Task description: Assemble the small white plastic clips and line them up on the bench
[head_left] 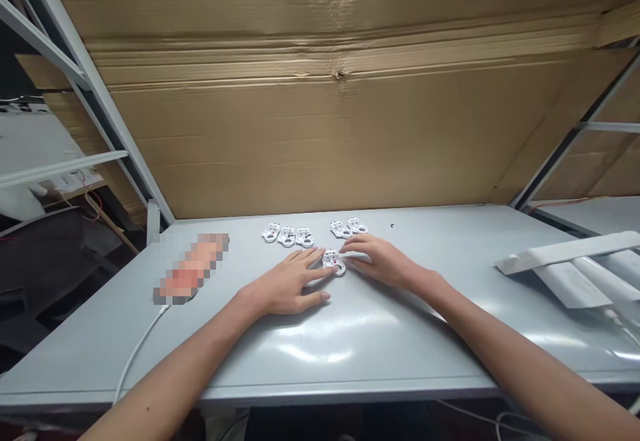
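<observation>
A small white part with a ring-shaped end (333,262) lies on the grey table between my two hands. My left hand (293,282) is spread low over the table, its fingers apart, with a fingertip at the left side of that part. From the right, my right hand (377,259) reaches to the part's other side, its fingers slightly bent and apart. Behind my left hand, three similar white parts (287,236) lie in a row. Two more (349,228) sit side by side behind my right hand.
A pixelated object (193,271) with a white cable (137,349) lies on the table's left. A white folded stand-like object (575,264) is at the right. Cardboard (320,141) walls the back, between metal frame posts. A tiny dark bit (393,226) lies near the back.
</observation>
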